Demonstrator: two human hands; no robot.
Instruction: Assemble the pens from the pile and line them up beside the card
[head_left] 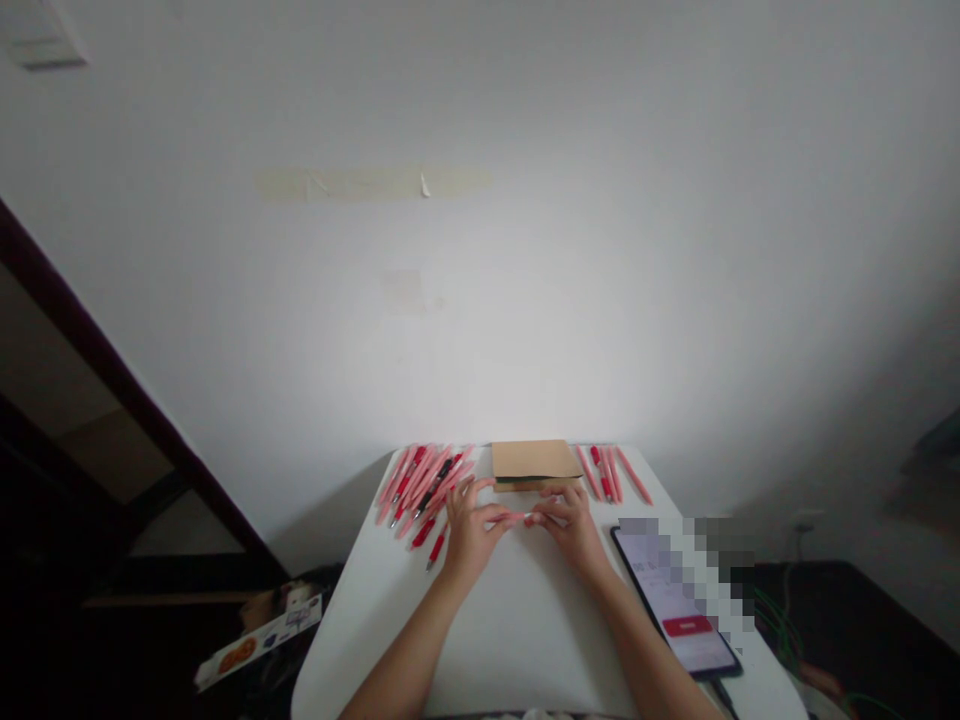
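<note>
Over the middle of the white table, my left hand (471, 525) pinches a pink pen (514, 517) between thumb and fingers. My right hand (571, 520) is closed at the pen's other end, where a small pale part shows between the hands. Its fingertips cover the rest of that end. Beside my left hand lies a loose pile of pink, red and black pens (420, 485). Beyond my right hand, several pink pens (616, 473) and a red pen (598, 460) lie roughly side by side.
A flat brown cardboard piece or box (534, 458) lies at the table's back edge against the wall. A phone (675, 600) with a cable rests on the right of the white table (517, 640). Green cables (780, 620) hang beyond the right edge; boxes (262, 635) stand low left.
</note>
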